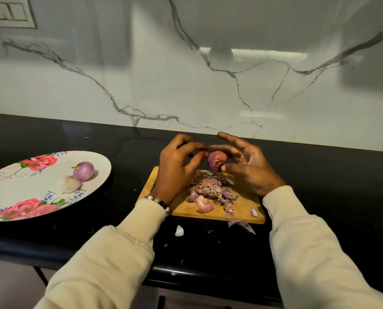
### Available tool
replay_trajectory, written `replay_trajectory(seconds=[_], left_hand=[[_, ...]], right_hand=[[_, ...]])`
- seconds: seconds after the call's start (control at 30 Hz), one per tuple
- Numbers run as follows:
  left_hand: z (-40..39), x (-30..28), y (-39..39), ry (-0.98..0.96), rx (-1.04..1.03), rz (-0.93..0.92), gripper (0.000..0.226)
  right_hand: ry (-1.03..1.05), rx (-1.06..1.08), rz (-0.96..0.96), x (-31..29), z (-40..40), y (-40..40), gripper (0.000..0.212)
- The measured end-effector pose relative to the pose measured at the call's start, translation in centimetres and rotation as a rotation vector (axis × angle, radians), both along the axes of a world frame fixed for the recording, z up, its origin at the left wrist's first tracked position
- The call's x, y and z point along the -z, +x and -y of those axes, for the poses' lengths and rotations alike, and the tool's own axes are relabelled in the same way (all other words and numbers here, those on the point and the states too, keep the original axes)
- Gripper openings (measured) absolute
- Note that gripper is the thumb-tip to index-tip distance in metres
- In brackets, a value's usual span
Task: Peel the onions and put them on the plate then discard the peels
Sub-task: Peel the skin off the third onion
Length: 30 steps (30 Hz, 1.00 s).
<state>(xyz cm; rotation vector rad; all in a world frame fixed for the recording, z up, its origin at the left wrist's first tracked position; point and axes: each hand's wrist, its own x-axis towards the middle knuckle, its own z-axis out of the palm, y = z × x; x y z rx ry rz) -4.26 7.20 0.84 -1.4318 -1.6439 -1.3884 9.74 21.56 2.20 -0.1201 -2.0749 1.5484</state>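
Peeling third small red onion (217, 160), right hand (250, 166) gripping, left hand (177, 168) pinching skin; two peeled on floral plate (12, 181), peels (210, 191) undiscarded.

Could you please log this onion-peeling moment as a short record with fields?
onion in hand: red onion above the cutting board, part peeled
right hand: right hand pinches it between thumb and fingers
left hand: left hand picks at its top with the fingertips
plate: floral plate at left, holding two peeled onions, purple onion and pale onion, side by side
peels: peel pile on the board, a few scraps on the black counter
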Motion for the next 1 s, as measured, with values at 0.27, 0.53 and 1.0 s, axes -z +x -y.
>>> replay_trajectory(seconds=[0.27,0.53,1.0], left_hand=[[0.2,0.3,-0.1,-0.195,0.121,-0.188,0.02],[0.4,0.4,-0.1,-0.288,0.078,-0.354,0.025],[-0.2,0.9,0.4,-0.237,-0.127,-0.411,0.036]], right_hand=[[-0.006,-0.008,0.095,0.1,0.2,0.1,0.081],[0.012,0.036,0.158,-0.1,0.5,0.2,0.084],[0.003,0.079,0.148,-0.1,1.0,0.0,0.086]])
